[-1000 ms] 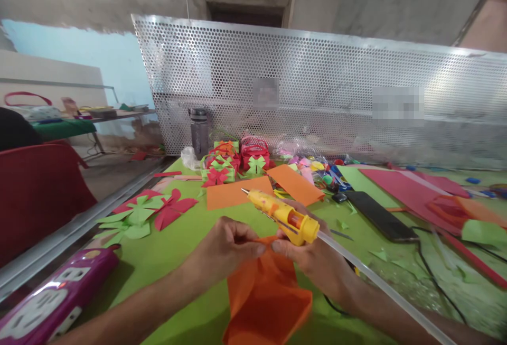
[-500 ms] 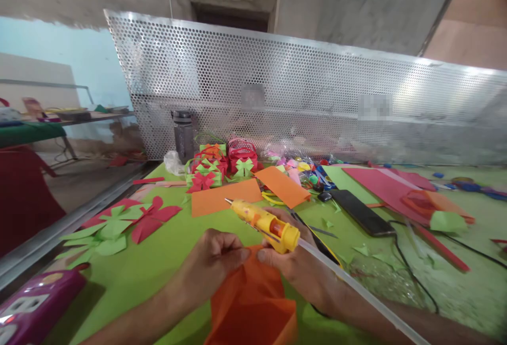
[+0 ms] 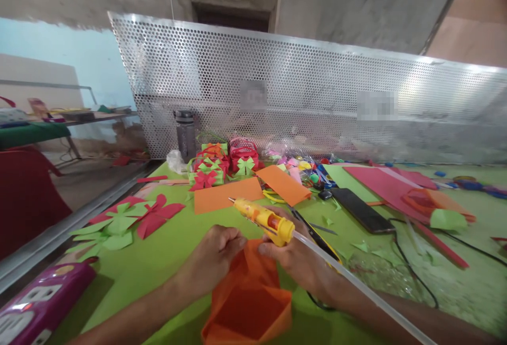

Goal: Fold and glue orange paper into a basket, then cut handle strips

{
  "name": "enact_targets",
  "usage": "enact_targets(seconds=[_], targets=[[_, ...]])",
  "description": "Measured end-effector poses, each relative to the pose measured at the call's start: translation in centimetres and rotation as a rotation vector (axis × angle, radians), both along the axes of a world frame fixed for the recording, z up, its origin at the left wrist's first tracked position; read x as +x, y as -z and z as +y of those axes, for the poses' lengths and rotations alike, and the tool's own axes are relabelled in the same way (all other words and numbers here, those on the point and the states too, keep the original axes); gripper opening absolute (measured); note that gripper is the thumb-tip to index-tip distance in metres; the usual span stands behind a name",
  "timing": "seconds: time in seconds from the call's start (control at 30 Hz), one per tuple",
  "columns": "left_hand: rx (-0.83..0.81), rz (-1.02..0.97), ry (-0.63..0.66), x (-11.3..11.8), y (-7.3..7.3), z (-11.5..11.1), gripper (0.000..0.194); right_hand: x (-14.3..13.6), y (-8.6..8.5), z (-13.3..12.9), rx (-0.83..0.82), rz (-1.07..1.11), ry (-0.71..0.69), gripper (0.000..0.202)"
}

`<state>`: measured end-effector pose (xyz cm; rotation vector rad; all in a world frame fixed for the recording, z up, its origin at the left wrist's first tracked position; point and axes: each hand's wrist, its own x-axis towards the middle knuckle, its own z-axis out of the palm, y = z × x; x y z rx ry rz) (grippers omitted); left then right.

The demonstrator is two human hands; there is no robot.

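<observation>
An orange folded paper bag (image 3: 245, 302) stands in front of me, its dark opening facing my body. My left hand (image 3: 222, 252) is closed, thumb and forefinger pinching the bag's far left edge. My right hand (image 3: 304, 260) is wrapped around a yellow hot glue gun (image 3: 265, 219), its handle mostly hidden by the fingers. The right thumb lies by the bag's far right edge; whether it presses the paper I cannot tell. The gun's metal nozzle points to the far left, over the green tabletop (image 3: 170, 260). A long translucent glue stick (image 3: 356, 281) sticks out of its back.
Orange paper sheets (image 3: 227, 195) and small decorated boxes (image 3: 243, 160) lie beyond my hands. Green and red paper flowers (image 3: 119, 223) and a purple power strip (image 3: 43, 302) are at left. Scissors (image 3: 317, 236), a black phone (image 3: 362, 210) and a cable (image 3: 412, 276) lie right.
The bag's near end has tilted so more of its opening shows. My left fingertips have drawn slightly up and left. The glue gun stays in my right hand, almost unmoved.
</observation>
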<state>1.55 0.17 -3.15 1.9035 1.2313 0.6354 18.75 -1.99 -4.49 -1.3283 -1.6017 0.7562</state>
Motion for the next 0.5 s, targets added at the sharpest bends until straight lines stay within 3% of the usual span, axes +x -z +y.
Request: enact_targets(seconds=[0.23, 0.5], targets=[[-0.017, 0.026, 0.043, -0.2, 0.0, 0.4, 0.032, 0.0, -1.1, -0.4, -0.059, 0.02, -0.01, 0.034], [-0.013, 0.073, 0.044, -0.3, 1.5, 1.2, 0.037, 1.3, -0.9, 0.8, 0.068, -0.013, -0.001, 0.042]])
